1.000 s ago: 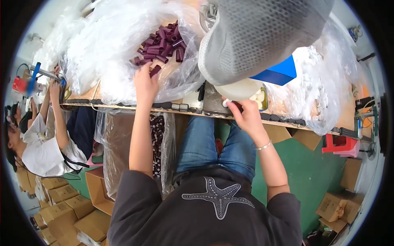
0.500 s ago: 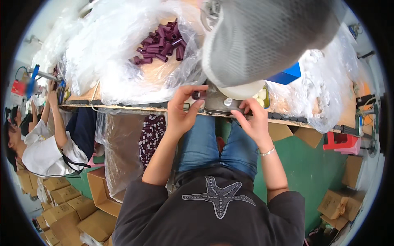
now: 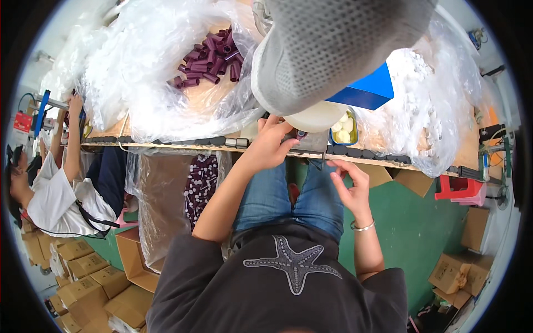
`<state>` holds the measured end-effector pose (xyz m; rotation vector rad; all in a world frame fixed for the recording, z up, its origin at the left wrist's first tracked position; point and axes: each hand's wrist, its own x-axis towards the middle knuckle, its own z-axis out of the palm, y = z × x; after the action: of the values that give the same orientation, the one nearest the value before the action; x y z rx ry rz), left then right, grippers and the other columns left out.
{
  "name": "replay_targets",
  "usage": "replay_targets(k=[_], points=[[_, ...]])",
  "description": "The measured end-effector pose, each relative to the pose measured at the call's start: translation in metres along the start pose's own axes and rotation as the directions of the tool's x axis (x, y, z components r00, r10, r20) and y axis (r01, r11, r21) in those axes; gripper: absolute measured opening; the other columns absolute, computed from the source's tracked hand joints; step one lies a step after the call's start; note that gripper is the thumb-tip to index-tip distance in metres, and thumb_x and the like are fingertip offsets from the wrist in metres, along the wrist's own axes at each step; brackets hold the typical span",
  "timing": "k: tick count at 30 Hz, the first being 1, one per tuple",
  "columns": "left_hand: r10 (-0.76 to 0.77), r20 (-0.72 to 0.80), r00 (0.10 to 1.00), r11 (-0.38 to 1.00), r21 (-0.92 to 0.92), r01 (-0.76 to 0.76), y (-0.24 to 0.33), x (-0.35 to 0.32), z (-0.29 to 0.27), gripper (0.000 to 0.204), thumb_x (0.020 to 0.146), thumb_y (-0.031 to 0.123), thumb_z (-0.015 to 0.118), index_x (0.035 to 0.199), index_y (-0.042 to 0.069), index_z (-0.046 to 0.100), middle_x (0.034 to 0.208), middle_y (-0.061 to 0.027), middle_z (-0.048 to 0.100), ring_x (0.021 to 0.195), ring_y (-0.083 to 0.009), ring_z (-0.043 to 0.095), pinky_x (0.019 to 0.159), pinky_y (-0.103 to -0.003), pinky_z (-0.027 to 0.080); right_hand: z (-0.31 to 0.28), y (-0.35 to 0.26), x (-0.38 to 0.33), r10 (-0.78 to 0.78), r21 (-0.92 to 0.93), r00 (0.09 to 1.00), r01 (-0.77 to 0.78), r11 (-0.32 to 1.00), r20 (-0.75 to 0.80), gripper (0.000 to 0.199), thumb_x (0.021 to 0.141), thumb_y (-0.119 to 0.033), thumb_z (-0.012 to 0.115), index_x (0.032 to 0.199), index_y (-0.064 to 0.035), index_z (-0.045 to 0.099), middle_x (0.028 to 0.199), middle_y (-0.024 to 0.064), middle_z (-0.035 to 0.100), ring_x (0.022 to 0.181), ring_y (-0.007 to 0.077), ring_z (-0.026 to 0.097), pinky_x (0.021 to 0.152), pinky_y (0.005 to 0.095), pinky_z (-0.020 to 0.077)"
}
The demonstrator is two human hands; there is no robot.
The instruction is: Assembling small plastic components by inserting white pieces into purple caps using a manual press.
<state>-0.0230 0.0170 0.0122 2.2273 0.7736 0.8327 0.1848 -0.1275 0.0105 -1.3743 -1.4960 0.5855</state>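
Note:
My left hand (image 3: 270, 145) is over the small metal plate (image 3: 317, 142) at the table edge. Its thumb and forefinger close on a short dark purple tube (image 3: 301, 134), whose end faces up; the fingers partly hide it. Lower and to the right, my right hand (image 3: 353, 186) holds nothing, its thumb apart from the curled fingers. Its forefinger tip is close to a thin dark rod (image 3: 324, 157) at the table edge. A round whitish piece (image 3: 319, 115) overhangs the plate from behind.
Purple tubes (image 3: 211, 58) lie in a clear plastic bag (image 3: 161, 105) at left. White parts (image 3: 408, 83) fill another bag at right. A tub of pale pieces (image 3: 344, 129), a blue box (image 3: 366, 89) and a grey mesh-covered shape (image 3: 327, 50) stand nearby. Another person (image 3: 66, 188) works at far left.
My left hand has moved right with the purple tube, from beside the plate to over it, where a white piece stood. My right hand has shifted down, away from the plate.

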Motion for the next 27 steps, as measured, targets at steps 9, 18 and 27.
replay_targets(k=[9,18,27], points=[[0.001,-0.368,0.930,0.997,-0.068,-0.028,0.009,0.000,0.025,0.028,0.070,0.014,0.078,0.095,0.005,0.067,0.087,-0.0050,0.065,0.087,-0.0262,0.054,0.083,-0.038,0.039,0.013,-0.010,0.000,-0.016,0.047,0.999,0.014,0.999,0.048,0.027,0.080,0.001,0.068,0.107,-0.0010,0.066,0.098,0.0080,0.071,0.069,0.0139,0.058,0.062,0.0262,0.0470],[0.024,-0.401,0.916,0.998,-0.038,-0.043,0.002,-0.001,0.035,0.029,0.067,0.007,0.079,0.092,0.004,0.065,0.085,-0.0097,0.063,0.084,-0.0292,0.057,0.075,-0.038,0.045,-0.031,-0.006,-0.012,-0.069,-0.086,0.991,0.059,0.995,-0.116,0.019,0.081,0.000,0.068,0.099,-0.0019,0.069,0.087,0.0075,0.070,0.072,0.0145,0.064,0.062,0.0253,0.0499],[0.020,-0.424,0.906,0.999,-0.021,-0.032,0.003,-0.003,0.036,0.026,0.070,0.002,0.076,0.093,0.002,0.064,0.091,-0.0102,0.063,0.084,-0.0260,0.060,0.078,-0.034,0.046,-0.216,0.093,0.033,-0.039,-0.413,0.785,-0.283,0.866,-0.618,0.015,0.084,-0.005,0.067,0.097,0.0013,0.067,0.079,0.0124,0.069,0.067,0.0142,0.065,0.062,0.0268,0.0508]])
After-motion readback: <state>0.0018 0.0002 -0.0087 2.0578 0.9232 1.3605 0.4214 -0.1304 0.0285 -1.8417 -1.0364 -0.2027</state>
